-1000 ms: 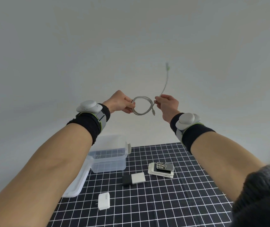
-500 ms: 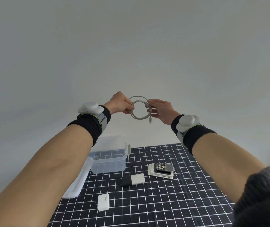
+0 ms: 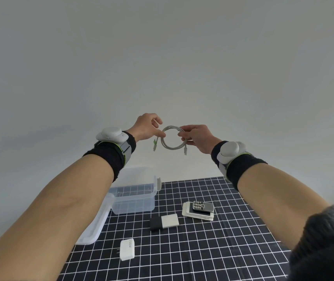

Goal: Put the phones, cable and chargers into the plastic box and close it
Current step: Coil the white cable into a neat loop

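I hold a grey cable (image 3: 170, 147) coiled into a loop, raised well above the table. My right hand (image 3: 198, 137) pinches the loop's right side. My left hand (image 3: 146, 126) pinches the left side, where a green-tipped plug hangs down; the other plug dangles at lower right. Below, the clear plastic box (image 3: 134, 201) stands open, its lid (image 3: 93, 226) lying against its left side. A small dark keypad phone (image 3: 202, 206) lies on a stack of white phones (image 3: 197, 214). A black-and-white charger (image 3: 164, 222) and a white charger (image 3: 127, 249) lie on the mat.
A black mat with a white grid (image 3: 212, 250) covers the table. A plain pale wall fills the background. Both wrists wear black bands with grey sensor units.
The long free end that stood up to the right has been wound into the loop. The coil is now tighter, with both plugs hanging down, and my left hand has shifted its pinch.
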